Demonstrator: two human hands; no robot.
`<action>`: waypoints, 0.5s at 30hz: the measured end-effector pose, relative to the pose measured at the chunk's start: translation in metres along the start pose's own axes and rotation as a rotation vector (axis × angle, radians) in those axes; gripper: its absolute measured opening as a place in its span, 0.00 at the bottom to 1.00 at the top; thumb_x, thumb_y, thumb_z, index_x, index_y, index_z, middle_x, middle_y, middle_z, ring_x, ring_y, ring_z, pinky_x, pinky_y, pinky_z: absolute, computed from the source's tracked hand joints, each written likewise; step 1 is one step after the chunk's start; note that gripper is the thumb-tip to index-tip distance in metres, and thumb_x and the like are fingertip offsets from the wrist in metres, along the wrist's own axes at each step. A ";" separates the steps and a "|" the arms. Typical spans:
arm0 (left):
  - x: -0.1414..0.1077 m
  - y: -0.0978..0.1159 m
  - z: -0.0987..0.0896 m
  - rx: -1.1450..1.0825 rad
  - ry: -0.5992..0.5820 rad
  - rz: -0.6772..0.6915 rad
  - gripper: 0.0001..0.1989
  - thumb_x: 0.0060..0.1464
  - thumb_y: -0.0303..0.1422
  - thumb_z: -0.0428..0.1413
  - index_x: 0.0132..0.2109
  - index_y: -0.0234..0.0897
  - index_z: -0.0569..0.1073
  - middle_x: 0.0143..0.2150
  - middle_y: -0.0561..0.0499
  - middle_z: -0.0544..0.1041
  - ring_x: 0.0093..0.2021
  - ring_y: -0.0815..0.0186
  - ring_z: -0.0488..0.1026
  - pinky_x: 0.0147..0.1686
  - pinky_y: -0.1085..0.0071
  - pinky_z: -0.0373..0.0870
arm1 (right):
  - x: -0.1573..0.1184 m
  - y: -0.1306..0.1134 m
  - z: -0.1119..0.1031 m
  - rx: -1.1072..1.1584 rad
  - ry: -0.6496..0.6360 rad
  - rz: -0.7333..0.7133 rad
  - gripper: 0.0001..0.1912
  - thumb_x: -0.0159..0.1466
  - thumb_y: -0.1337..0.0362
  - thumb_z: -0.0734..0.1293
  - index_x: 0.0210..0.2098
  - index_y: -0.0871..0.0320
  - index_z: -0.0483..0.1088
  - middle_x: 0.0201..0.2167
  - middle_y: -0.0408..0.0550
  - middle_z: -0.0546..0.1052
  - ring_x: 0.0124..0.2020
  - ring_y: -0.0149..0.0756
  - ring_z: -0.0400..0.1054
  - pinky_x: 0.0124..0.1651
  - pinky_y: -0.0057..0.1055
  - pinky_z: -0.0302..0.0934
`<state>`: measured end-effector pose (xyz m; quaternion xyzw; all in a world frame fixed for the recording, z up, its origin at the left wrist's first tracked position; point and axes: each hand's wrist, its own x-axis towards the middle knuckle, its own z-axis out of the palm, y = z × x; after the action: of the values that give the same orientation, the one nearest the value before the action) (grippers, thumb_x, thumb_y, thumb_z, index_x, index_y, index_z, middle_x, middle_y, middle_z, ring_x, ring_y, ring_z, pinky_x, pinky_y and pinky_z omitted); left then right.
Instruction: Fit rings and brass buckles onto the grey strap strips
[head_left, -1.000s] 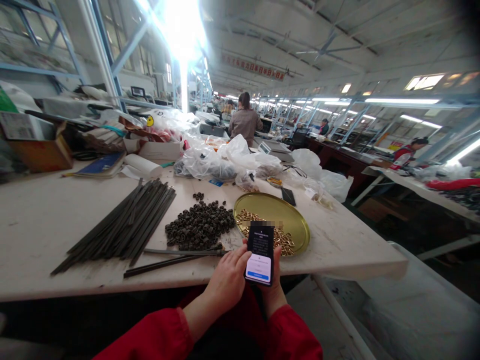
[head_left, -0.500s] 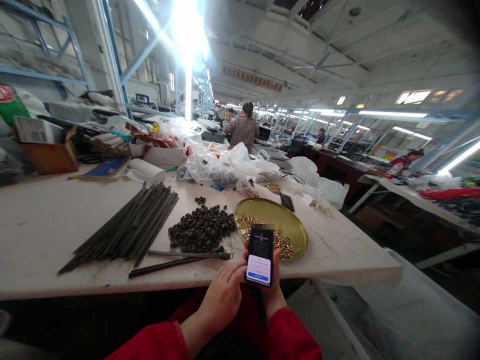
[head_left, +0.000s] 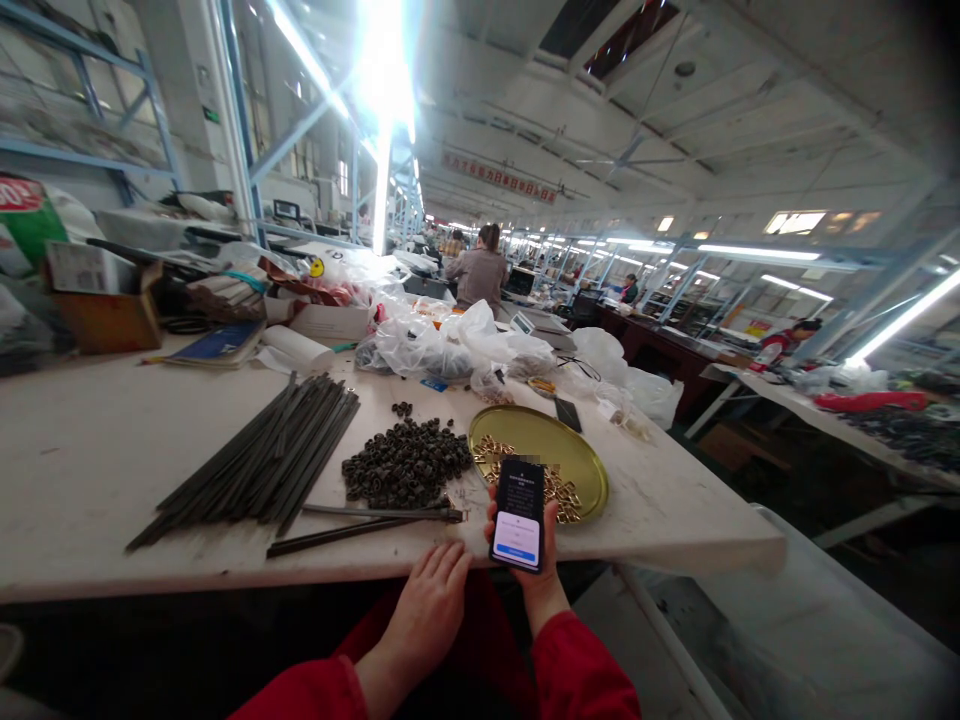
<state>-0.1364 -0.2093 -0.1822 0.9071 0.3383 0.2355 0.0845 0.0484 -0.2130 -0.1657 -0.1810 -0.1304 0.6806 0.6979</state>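
Note:
A smartphone (head_left: pixel 517 510) with a lit screen and a blue button near its bottom is gripped in my right hand (head_left: pixel 546 580), upright at the table's front edge. My left hand (head_left: pixel 429 600) rests at that edge to the left of the phone, fingers stretched out and holding nothing. Behind the phone lies an oval gold-coloured tray (head_left: pixel 581 450) with many small gold buckles (head_left: pixel 564 497), partly hidden by the phone. Left of it is a heap of small dark loops (head_left: pixel 405 462). Dark flat straps (head_left: pixel 255 460) form a bundle farther left, and a few straps (head_left: pixel 360 522) lie nearer me.
Clear plastic bags (head_left: pixel 457 340) crowd the back of the table (head_left: pixel 67 480). A cardboard box (head_left: pixel 105 310), a blue notebook (head_left: pixel 217 340) and a white roll (head_left: pixel 296 350) stand at the back left. A person (head_left: pixel 480 272) in a brown top is farther off, back turned.
My left hand has drawn away from the phone, left and down to the table edge. The phone stays in my right hand. The whole view has shifted slightly.

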 end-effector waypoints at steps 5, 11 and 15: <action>-0.007 -0.006 0.009 0.036 0.010 0.052 0.24 0.49 0.19 0.47 0.53 0.37 0.67 0.57 0.46 0.68 0.57 0.58 0.64 0.57 0.58 0.58 | -0.002 0.001 0.003 -0.025 0.019 0.001 0.36 0.52 0.39 0.62 0.49 0.61 0.66 0.40 0.54 0.77 0.37 0.39 0.73 0.38 0.39 0.68; -0.009 -0.007 0.010 0.048 0.003 0.052 0.26 0.47 0.17 0.45 0.53 0.38 0.67 0.58 0.47 0.67 0.58 0.59 0.63 0.58 0.59 0.57 | -0.002 0.002 0.007 -0.047 0.029 0.005 0.35 0.54 0.39 0.61 0.50 0.58 0.66 0.42 0.51 0.77 0.38 0.37 0.73 0.38 0.36 0.68; -0.012 -0.011 0.015 0.082 0.029 0.082 0.27 0.46 0.17 0.46 0.53 0.39 0.67 0.58 0.49 0.67 0.57 0.59 0.63 0.57 0.59 0.59 | -0.001 0.003 0.008 -0.063 0.042 0.013 0.35 0.53 0.39 0.62 0.49 0.59 0.67 0.40 0.51 0.78 0.36 0.37 0.74 0.37 0.35 0.68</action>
<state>-0.1433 -0.2090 -0.2033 0.9195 0.3115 0.2376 0.0325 0.0423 -0.2130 -0.1598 -0.2182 -0.1357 0.6768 0.6899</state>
